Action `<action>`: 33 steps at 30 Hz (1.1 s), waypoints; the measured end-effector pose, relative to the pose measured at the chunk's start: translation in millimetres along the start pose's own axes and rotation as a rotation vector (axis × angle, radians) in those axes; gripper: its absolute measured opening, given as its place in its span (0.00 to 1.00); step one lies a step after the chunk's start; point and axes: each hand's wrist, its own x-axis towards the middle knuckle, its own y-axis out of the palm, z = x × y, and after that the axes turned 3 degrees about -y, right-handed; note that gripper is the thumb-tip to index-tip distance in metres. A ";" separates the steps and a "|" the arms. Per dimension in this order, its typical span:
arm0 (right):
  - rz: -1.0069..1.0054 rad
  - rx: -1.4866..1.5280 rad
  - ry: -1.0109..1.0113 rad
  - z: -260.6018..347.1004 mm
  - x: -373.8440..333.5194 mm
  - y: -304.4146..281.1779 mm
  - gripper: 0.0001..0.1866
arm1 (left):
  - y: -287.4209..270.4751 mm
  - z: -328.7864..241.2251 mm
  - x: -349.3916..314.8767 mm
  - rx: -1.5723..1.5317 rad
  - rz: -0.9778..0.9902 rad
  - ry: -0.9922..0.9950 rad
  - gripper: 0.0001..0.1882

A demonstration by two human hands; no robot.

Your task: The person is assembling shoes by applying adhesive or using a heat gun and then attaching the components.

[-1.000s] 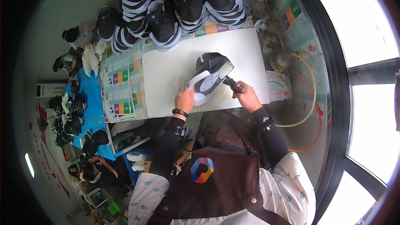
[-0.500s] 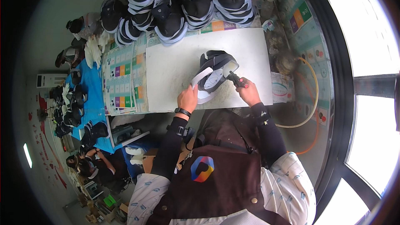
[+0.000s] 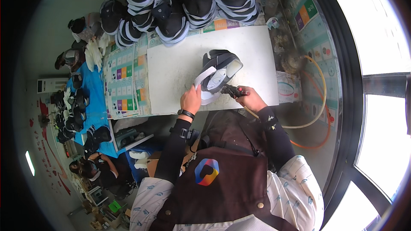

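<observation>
A black and grey shoe upper (image 3: 219, 69) lies on the white board (image 3: 171, 81) in front of me, its pale inner side showing. My left hand (image 3: 190, 99) is closed on a light grey edge flap at the upper's left side. In my right hand (image 3: 251, 99) is a dark spray gun (image 3: 233, 90) with red parts, its nozzle pointing at the near right side of the upper. A pale hose runs from the gun back under my right wrist. The fingertips of both hands are partly hidden.
Stacks of black and grey shoe uppers (image 3: 199, 6) stand along the far edge. Printed sheets (image 3: 124, 77) cover the table at left. A yellow hose (image 3: 323, 98) and an orange hose (image 3: 314, 145) loop at right. A bottle (image 3: 272, 2) stands far right. Other people sit at left.
The spray gun in my right hand has moved from the upper's far right end toward me and left, to its near side. My left hand keeps hold of the flap.
</observation>
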 end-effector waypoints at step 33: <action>-0.316 -0.286 0.004 -19.8 -4.2 17.8 0.16 | 0.1 4.5 -3.0 -0.020 -0.035 0.072 0.25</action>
